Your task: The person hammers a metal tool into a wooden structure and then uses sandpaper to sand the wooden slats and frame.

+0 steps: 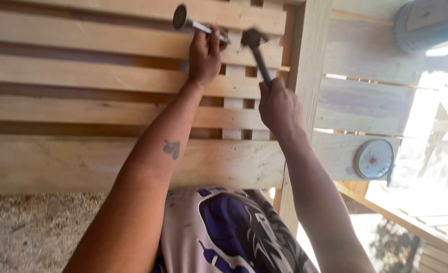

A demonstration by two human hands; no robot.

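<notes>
My left hand (204, 53) grips a metal punch-like rod (188, 22) with a round flat head, held sideways against a pale wooden slat (107, 40). My right hand (279, 107) is closed on the dark handle of a hammer (257, 48). The hammer's black head, blurred, sits just right of the rod's tip near my left fingers. Both arms reach up over the slatted wooden frame (82, 108).
A wide bottom board (57, 162) and an upright post (310, 55) bound the frame. Another slatted panel (360, 101) lies to the right with a round white disc (374, 158) on it. A grey-blue round object (426, 23) is top right. Sawdust-covered ground (36, 227) shows bottom left.
</notes>
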